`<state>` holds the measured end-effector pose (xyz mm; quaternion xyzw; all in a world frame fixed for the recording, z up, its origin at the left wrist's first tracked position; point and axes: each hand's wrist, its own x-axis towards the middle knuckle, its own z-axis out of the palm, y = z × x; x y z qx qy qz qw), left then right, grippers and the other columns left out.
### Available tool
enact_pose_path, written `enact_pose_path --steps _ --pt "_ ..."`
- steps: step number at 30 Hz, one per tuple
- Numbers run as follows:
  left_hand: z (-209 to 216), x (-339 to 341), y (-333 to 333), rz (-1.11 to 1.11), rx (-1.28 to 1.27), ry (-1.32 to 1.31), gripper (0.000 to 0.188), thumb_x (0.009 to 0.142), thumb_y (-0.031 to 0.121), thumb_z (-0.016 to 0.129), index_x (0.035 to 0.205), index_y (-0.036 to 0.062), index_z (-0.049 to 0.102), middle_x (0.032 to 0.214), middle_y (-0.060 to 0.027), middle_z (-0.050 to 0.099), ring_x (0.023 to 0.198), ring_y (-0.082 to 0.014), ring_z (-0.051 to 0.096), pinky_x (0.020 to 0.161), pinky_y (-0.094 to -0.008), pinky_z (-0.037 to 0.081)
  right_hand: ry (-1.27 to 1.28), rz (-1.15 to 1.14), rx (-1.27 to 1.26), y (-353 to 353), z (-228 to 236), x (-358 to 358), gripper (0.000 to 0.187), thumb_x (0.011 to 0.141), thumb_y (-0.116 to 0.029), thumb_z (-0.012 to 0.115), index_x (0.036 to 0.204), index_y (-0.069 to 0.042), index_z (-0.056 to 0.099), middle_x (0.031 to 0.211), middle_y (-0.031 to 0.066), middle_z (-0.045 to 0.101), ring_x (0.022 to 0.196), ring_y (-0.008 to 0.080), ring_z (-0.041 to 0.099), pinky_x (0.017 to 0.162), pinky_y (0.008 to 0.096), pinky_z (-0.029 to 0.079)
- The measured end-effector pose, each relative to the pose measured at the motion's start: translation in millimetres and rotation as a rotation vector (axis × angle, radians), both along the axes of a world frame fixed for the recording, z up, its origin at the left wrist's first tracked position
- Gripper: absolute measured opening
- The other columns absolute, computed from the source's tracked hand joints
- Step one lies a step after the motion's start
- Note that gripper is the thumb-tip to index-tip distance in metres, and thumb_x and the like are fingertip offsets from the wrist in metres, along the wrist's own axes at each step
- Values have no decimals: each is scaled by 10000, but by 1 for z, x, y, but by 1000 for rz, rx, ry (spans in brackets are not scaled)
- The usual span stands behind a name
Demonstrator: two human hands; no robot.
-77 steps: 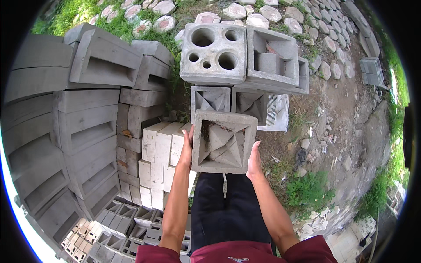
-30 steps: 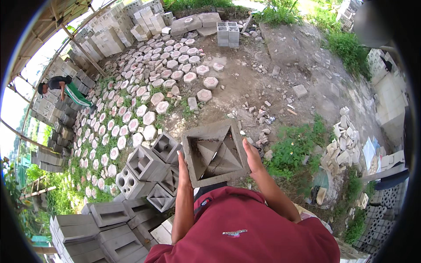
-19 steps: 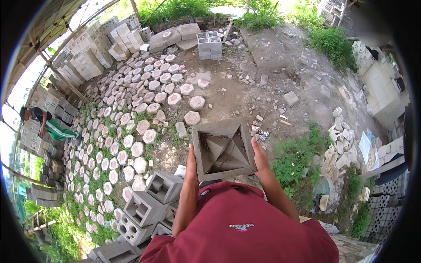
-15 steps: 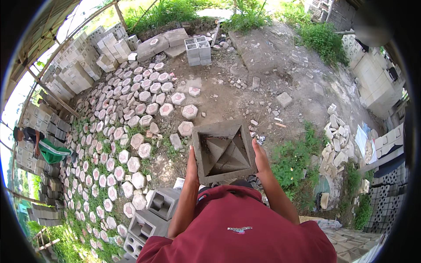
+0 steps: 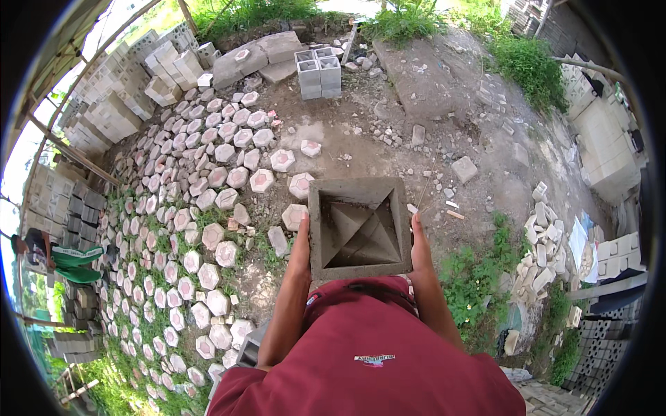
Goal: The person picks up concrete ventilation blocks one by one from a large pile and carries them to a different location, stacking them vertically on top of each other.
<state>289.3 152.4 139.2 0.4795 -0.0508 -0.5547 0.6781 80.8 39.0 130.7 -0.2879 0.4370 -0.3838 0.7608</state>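
Grey concrete block [image 5: 361, 232] clamped between left hand [image 5: 299, 255] and right hand [image 5: 420, 254]; dirt [image 5: 350, 149] beyond it now, instead of stacked blocks [image 5: 250, 348].

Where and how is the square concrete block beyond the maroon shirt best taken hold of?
The square concrete block is likely best held by its opposite left and right outer sides, the left grip and right grip coming from either side, as placed now. Its recessed, ridged face points toward the camera, leaving those straight sides the surer hold.
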Motion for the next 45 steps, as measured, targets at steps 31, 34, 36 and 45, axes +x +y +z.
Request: enact_pose_path --steps 31,34,36,45 --pt "-64 373 -622 205 -133 -111 649 959 559 403 1351 45 459 1248 -110 550 1101 -225 542 967 -352 429 -234 267 -344 -660 -50 394 479 873 -254 500 1264 23 482 1152 99 568 1036 161 538 927 284 404" --pt "-85 397 -680 231 -100 -99 632 960 545 412 1348 49 462 1263 -117 540 1110 -236 540 966 -355 433 -127 263 -386 -726 -82 423 488 879 -271 488 1291 -16 435 1168 129 556 1045 208 562 900 340 452" --pt "-90 420 -720 257 -92 -74 596 973 509 402 1339 43 464 1243 -119 553 1084 -238 560 940 -361 457 -137 268 -324 -773 -97 446 482 884 -285 496 1276 -8 449 1161 113 563 1050 198 558 901 327 446" --pt "-114 496 -887 535 -45 -2 688 937 588 408 1355 43 455 1261 -136 549 1108 -271 554 950 -390 454 -43 585 -454 -979 -89 567 455 941 -292 505 1270 21 472 1200 76 544 1096 127 491 969 259 352"
